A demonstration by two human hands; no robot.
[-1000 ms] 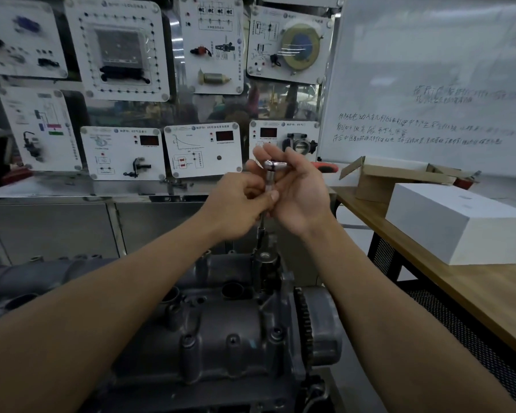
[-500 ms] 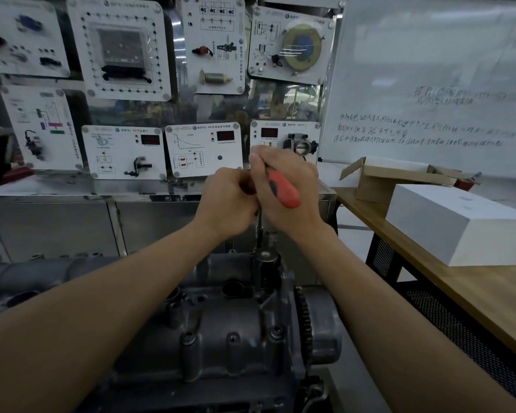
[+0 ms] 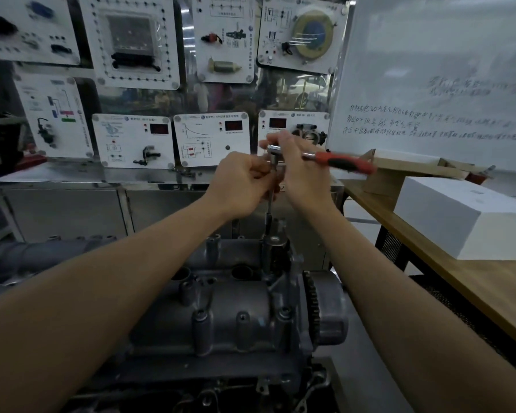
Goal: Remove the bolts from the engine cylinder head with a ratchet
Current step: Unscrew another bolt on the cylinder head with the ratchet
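Nearest the camera, both forearms reached out over the engine cylinder head (image 3: 236,308), which sat low and central, with a toothed sprocket (image 3: 312,305) at its right end. What looked like bolt heads (image 3: 284,312) still sat in the bosses along its near side, so I judged most of the job was still to do.

Further out, at the far right corner of the head, an extension bar (image 3: 269,204) stood upright in a boss (image 3: 273,242). The bolt itself was hidden. The left hand (image 3: 245,186) had its fingers curled round the top of the bar, steadying it. The right hand (image 3: 301,177) was wrapped over the head end of the ratchet (image 3: 337,160), which sat on top of the bar.

Change noted: half a second before, the red handle pointed back toward the camera, across the right hand. A second before, it was out of view behind the hands. It then stuck out to the right, blurred with motion. The bar and the left hand's grip had barely shifted. Reading: the handle was being swept round quickly, which suggests this bolt was already loose and being wound out, not cracked free.

Beyond, to the right, a white box (image 3: 465,216) and a cardboard box (image 3: 399,171) sat on a wooden table (image 3: 474,293). Farthest off stood the training panels (image 3: 212,138) and a whiteboard (image 3: 429,70).
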